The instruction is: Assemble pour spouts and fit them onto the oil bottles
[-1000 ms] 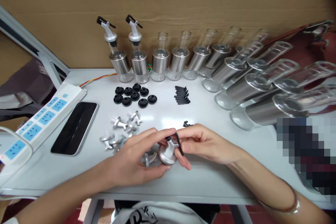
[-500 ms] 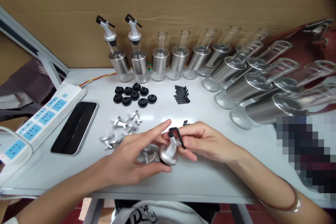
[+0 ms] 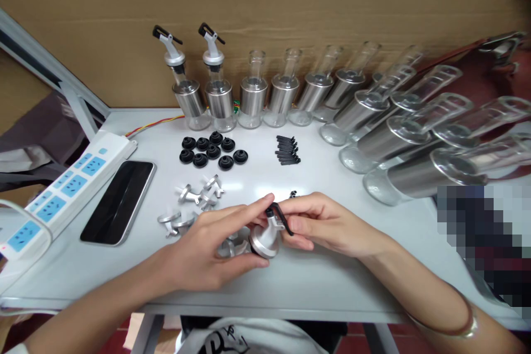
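A silver pourer top (image 3: 264,240) with a black lever (image 3: 284,219) is held between both hands near the table's front. My left hand (image 3: 215,238) grips its silver base, thumb below and index finger reaching up to the black tip. The fingers of my right hand (image 3: 319,224) pinch the lever from the right. Left of the pourer and partly behind my left hand lie several silver spout pieces (image 3: 188,194). A few tiny black parts (image 3: 293,194) show just above my right hand.
Several black stoppers (image 3: 213,151) and black levers (image 3: 287,150) lie mid-table. Behind stand two bottles with pourers (image 3: 219,100); several open bottles (image 3: 253,94) curve to the right. At left are a phone (image 3: 118,202) and a power strip (image 3: 62,193); a red-brown bag (image 3: 477,74) is at right.
The black lever has swung down closer to the spout. My left index finger has moved slightly right, onto the pourer's tip. The pourer has shifted slightly left.
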`<action>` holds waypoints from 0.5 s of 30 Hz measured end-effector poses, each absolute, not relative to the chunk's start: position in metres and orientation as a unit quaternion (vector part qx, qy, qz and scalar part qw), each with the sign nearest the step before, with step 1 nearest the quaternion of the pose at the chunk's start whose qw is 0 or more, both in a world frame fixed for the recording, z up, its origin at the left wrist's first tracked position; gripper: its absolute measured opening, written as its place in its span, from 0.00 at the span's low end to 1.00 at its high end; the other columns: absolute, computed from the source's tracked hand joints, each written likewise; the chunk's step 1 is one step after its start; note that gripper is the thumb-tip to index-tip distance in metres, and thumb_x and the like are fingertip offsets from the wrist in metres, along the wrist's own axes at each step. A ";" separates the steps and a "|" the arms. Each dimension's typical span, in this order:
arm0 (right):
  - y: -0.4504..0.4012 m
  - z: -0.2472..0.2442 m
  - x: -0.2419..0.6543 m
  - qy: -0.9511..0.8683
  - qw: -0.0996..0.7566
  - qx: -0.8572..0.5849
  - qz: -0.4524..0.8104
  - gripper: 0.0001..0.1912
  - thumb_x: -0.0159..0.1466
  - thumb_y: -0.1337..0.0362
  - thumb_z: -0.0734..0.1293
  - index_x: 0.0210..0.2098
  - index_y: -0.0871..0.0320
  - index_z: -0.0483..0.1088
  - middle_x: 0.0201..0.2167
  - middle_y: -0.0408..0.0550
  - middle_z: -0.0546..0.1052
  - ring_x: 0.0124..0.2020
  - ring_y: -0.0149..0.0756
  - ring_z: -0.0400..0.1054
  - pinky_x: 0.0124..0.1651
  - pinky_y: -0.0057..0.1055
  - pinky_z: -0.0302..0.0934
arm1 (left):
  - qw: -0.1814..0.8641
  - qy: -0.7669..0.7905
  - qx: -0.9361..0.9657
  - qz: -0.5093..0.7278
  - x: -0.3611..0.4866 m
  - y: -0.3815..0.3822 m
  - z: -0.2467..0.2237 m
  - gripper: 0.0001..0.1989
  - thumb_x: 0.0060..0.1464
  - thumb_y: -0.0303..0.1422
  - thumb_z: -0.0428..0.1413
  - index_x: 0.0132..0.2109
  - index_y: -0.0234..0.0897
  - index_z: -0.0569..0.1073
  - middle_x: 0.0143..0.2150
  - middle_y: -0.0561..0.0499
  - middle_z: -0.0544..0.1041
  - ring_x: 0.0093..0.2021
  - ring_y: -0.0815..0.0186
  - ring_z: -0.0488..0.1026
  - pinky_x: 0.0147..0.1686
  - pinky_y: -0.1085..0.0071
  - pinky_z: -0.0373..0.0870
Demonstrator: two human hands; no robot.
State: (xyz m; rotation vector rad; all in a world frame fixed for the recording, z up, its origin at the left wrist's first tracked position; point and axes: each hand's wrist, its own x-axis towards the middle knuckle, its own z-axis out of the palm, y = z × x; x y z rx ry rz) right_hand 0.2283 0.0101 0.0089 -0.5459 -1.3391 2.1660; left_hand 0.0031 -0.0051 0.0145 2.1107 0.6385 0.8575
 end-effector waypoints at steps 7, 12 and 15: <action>0.010 0.007 0.228 -0.510 0.269 -0.205 0.791 0.18 0.67 0.56 0.65 0.47 0.66 0.73 0.20 0.38 0.65 0.21 0.23 0.54 0.28 0.26 0.50 | 0.392 0.248 0.819 0.339 0.003 -0.004 0.015 0.34 0.57 0.30 0.59 0.68 0.41 0.56 0.40 0.48 0.75 0.37 0.66 0.73 0.39 0.72 0.74; 0.010 0.007 0.228 -0.498 0.276 -0.201 0.797 0.17 0.67 0.57 0.65 0.47 0.65 0.73 0.20 0.38 0.65 0.21 0.23 0.54 0.28 0.25 0.51 | 0.395 0.256 0.811 0.346 0.003 -0.006 0.015 0.34 0.56 0.29 0.60 0.67 0.42 0.57 0.41 0.48 0.76 0.38 0.66 0.74 0.41 0.73 0.74; 0.009 0.005 0.227 -0.484 0.285 -0.193 0.804 0.15 0.67 0.59 0.66 0.47 0.64 0.73 0.20 0.38 0.66 0.21 0.22 0.55 0.28 0.24 0.51 | 0.399 0.263 0.806 0.348 0.002 -0.006 0.013 0.34 0.55 0.29 0.61 0.66 0.42 0.59 0.42 0.48 0.77 0.40 0.66 0.75 0.42 0.72 0.74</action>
